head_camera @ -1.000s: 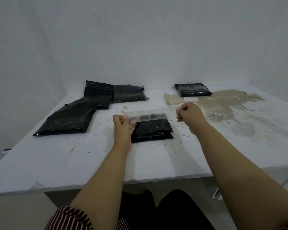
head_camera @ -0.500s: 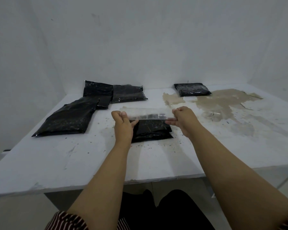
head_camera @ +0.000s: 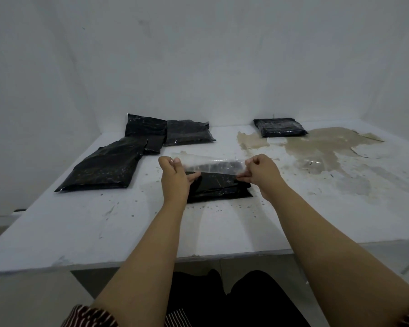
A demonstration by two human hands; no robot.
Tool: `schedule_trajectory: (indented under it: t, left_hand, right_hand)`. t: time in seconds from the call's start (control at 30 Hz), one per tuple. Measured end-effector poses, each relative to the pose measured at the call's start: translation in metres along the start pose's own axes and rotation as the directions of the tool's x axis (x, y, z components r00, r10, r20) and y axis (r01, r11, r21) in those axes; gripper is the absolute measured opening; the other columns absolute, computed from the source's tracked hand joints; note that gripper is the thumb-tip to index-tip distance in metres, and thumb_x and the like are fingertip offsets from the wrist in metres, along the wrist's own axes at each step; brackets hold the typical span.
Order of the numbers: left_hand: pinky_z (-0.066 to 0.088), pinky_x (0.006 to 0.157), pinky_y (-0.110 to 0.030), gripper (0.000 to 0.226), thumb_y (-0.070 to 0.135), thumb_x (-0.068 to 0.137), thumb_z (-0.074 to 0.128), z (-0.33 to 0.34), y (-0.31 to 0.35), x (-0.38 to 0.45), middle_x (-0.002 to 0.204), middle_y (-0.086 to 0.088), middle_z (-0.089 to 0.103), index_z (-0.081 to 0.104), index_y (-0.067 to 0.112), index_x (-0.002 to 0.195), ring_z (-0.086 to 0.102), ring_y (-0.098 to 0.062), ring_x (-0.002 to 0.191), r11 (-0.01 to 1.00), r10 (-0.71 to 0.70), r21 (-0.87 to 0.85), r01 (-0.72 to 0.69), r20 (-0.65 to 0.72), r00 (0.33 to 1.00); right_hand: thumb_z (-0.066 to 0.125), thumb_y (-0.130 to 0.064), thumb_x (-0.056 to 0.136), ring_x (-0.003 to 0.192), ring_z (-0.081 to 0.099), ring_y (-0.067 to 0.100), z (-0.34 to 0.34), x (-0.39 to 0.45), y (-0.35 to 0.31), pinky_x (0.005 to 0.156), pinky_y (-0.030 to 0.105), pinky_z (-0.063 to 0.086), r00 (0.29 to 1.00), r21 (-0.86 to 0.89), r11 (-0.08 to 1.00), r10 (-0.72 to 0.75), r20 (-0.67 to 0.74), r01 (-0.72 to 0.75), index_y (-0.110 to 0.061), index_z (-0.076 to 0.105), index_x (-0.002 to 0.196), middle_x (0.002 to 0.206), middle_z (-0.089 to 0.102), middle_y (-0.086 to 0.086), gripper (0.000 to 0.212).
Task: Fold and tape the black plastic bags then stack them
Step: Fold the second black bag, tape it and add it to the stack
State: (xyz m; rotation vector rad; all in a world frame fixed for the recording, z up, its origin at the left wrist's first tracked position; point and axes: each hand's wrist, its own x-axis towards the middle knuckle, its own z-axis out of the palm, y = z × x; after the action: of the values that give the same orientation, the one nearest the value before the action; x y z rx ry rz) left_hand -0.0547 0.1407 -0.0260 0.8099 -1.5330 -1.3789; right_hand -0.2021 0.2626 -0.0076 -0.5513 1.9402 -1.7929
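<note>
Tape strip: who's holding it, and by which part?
Both hands pinch the clear tape strip by its ends: left hand the left end, right hand the right, stretched over the folded black bag.

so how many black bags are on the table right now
5: a folded bag under the hands, a large one at left, two overlapping at back left, and a folded one at back right, possibly a stack.

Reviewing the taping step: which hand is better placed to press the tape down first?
Probably the left hand: it hangs directly above the folded bag, while the right hand pinches the tape strip past the bag's edge.
</note>
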Motion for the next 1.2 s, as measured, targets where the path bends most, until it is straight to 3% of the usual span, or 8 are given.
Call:
schedule_trajectory:
  t: [0.23, 0.37, 0.43, 0.57, 0.63, 0.73, 0.97, 1.2]
  left_hand:
    - [0.059, 0.081, -0.042, 0.021, 0.029, 0.105, 0.036, -0.013, 0.001, -0.014, 0.11, -0.007, 0.052, 0.034, 0.023, 0.084, 0.074, -0.016, 0.071, 0.991, 0.037, 0.13, -0.032, -0.039, 0.999]
    - [0.055, 0.061, -0.027, 0.022, 0.028, 0.102, 0.047, -0.023, -0.002, -0.017, 0.119, -0.007, 0.055, 0.04, 0.021, 0.081, 0.073, -0.011, 0.07, 0.974, 0.085, 0.217, -0.068, -0.07, 0.994]
    - [0.053, 0.059, -0.022, 0.021, 0.026, 0.1, 0.052, -0.028, -0.006, -0.016, 0.122, -0.006, 0.055, 0.044, 0.021, 0.081, 0.073, -0.009, 0.072, 0.968, 0.074, 0.244, -0.053, -0.077, 0.994]
    - [0.046, 0.059, -0.016, 0.021, 0.029, 0.098, 0.056, -0.035, -0.008, -0.019, 0.123, -0.004, 0.051, 0.048, 0.017, 0.082, 0.069, -0.002, 0.073, 0.947, 0.054, 0.32, -0.03, -0.068, 0.996]
    - [0.038, 0.057, -0.008, 0.021, 0.03, 0.097, 0.056, -0.038, -0.008, -0.023, 0.119, -0.004, 0.05, 0.052, 0.012, 0.086, 0.055, 0.004, 0.073, 0.905, 0.062, 0.424, -0.022, -0.08, 0.995]
    - [0.036, 0.056, -0.005, 0.022, 0.029, 0.097, 0.057, -0.04, -0.01, -0.027, 0.115, -0.004, 0.049, 0.054, 0.009, 0.089, 0.046, -0.002, 0.076, 0.875, 0.064, 0.484, -0.014, -0.089, 0.994]
    - [0.031, 0.055, -0.013, 0.03, 0.032, 0.092, 0.063, -0.046, -0.021, -0.03, 0.099, -0.007, 0.058, 0.052, 0.014, 0.072, 0.05, -0.004, 0.069, 0.862, 0.017, 0.507, 0.018, -0.065, 0.998]
    - [0.034, 0.055, -0.022, 0.037, 0.03, 0.09, 0.066, -0.048, -0.017, -0.034, 0.071, 0.002, 0.05, 0.046, 0.015, 0.064, 0.047, -0.011, 0.064, 0.888, -0.024, 0.457, 0.042, -0.045, 0.999]
  right_hand:
    - [0.041, -0.002, 0.098, 0.061, 0.064, 0.021, 0.001, 0.002, 0.003, 0.079, 0.042, 0.059, 0.998, 0.005, 1.0, 0.027, -0.06, -0.027, -0.009, 0.044, 0.086, 0.088, 0.055, 0.009, 0.014]
    - [0.044, -0.011, 0.099, 0.062, 0.069, 0.022, 0.0, 0.001, 0.009, 0.074, 0.034, 0.058, 0.994, -0.104, 0.994, -0.034, -0.101, 0.024, -0.009, 0.047, 0.092, 0.097, 0.062, 0.012, 0.007]
    - [0.046, -0.015, 0.099, 0.065, 0.07, 0.022, 0.001, 0.0, 0.011, 0.075, 0.035, 0.057, 0.993, -0.134, 0.99, -0.059, -0.104, 0.044, -0.009, 0.047, 0.093, 0.096, 0.063, 0.013, 0.008]
    - [0.044, -0.016, 0.099, 0.064, 0.071, 0.02, 0.002, 0.0, 0.008, 0.063, 0.027, 0.052, 0.99, -0.2, 0.978, -0.08, -0.112, 0.056, -0.011, 0.045, 0.09, 0.099, 0.062, 0.006, 0.011]
    - [0.044, -0.014, 0.098, 0.063, 0.071, 0.019, 0.001, -0.001, 0.008, 0.065, 0.027, 0.053, 0.99, -0.227, 0.973, -0.08, -0.114, 0.052, -0.012, 0.045, 0.089, 0.101, 0.061, 0.003, 0.009]
    - [0.047, -0.011, 0.097, 0.065, 0.071, 0.015, 0.001, -0.004, 0.007, 0.066, 0.028, 0.052, 0.988, -0.298, 0.953, -0.093, -0.12, 0.054, -0.011, 0.047, 0.088, 0.096, 0.063, -0.001, 0.009]
    - [0.044, -0.008, 0.097, 0.068, 0.071, 0.016, -0.003, -0.009, 0.011, 0.034, 0.009, 0.032, 0.983, -0.361, 0.925, -0.161, -0.085, 0.12, -0.008, 0.049, 0.09, 0.09, 0.062, 0.003, 0.008]
    - [0.05, -0.012, 0.094, 0.064, 0.054, 0.015, -0.009, -0.006, 0.016, 0.049, 0.025, 0.036, 0.98, -0.461, 0.878, -0.186, -0.073, 0.132, -0.009, 0.055, 0.089, 0.087, 0.062, 0.007, 0.007]
